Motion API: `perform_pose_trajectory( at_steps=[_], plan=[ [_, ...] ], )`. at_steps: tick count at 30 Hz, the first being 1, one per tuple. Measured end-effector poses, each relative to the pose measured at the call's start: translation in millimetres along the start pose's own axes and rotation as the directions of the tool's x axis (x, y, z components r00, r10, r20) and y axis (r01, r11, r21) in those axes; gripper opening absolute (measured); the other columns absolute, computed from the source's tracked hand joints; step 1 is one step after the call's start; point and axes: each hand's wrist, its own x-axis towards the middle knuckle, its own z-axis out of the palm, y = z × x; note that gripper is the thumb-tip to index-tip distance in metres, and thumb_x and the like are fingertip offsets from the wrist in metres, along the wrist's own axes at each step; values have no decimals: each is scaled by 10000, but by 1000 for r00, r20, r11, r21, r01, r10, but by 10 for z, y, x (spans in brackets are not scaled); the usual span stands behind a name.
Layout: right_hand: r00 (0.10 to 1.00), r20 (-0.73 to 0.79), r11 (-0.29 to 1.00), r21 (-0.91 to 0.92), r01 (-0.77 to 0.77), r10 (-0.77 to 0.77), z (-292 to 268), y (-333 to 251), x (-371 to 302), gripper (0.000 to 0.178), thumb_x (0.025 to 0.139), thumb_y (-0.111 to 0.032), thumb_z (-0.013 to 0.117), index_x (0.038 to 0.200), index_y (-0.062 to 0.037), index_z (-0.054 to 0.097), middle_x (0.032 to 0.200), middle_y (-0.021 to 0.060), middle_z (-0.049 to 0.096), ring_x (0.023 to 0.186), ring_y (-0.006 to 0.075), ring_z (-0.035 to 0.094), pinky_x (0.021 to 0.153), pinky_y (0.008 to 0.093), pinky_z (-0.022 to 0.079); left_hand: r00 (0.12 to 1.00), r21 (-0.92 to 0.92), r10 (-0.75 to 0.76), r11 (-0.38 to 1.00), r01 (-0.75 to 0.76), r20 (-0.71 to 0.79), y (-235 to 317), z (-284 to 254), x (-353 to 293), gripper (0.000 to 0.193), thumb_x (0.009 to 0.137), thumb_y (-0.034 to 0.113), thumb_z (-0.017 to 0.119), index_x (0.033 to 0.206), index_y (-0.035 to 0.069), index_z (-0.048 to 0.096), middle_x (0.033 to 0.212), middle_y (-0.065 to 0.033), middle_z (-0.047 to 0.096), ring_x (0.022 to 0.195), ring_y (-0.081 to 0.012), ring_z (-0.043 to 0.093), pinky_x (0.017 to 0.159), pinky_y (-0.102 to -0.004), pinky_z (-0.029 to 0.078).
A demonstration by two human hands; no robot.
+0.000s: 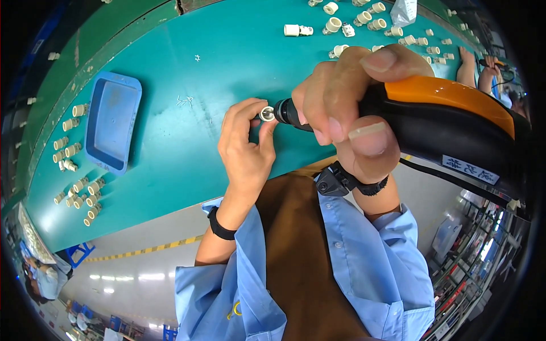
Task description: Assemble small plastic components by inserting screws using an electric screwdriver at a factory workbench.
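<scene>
In my left hand (245, 145) a small cream cylindrical fitting (267, 114), like a lamp socket, is pinched between thumb and fingers, its round open end showing. My right hand (352, 96) is wrapped round an orange and black electric screwdriver (449, 105). The black nose of the screwdriver lies level, pointing left, and meets the fitting's opening. Its bit tip is inside or behind the rim, so I cannot tell what it touches. Small silvery screws (185, 101) lie loose on the green table (187, 145), to the left of my left hand.
A blue plastic tray (135, 122) stands at the left, with several cream fittings (79, 184) beside it. More fittings (332, 25) are scattered at the far right, near a clear plastic bag (404, 12). Another person's hands (488, 69) work at the right edge. A black cable (438, 181) hangs below the screwdriver.
</scene>
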Motion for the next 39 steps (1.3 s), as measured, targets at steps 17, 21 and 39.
perform_pose_trajectory(
  at_steps=[17, 21, 39],
  plan=[
    [999, -33, 984, -173, 31, -37, 190, 231, 104, 344, 846, -74, 620, 1146, -98, 451, 635, 22, 448, 484, 116, 441, 480, 281, 376, 997, -24, 18, 1000, -20, -73, 22, -22, 21, 269, 705, -72, 689, 942, -3, 582, 941, -135, 617, 765, -290, 579, 639, -338, 475],
    [995, -40, 961, -265, 75, -89, 232, 251, 96, 312, 854, -64, 597, 1133, -97, 461, 635, 20, 443, 484, 112, 437, 486, 285, 382, 997, -12, 41, 999, -41, -66, 60, -15, 53, 255, 715, -57, 690, 940, -5, 582, 934, -145, 617, 771, -301, 581, 644, -344, 476],
    [980, -161, 953, 259, 157, -118, -729, -765, -484, 678, 813, -579, 631, 1162, -35, 425, 693, 24, 554, 558, 123, 555, 545, 267, 468, 991, 57, -6, 998, -1, 136, 350, -325, 1834, 201, 810, 16, 639, 1010, -3, 630, 874, -114, 674, 816, -166, 646, 685, -275, 512]
  ],
)
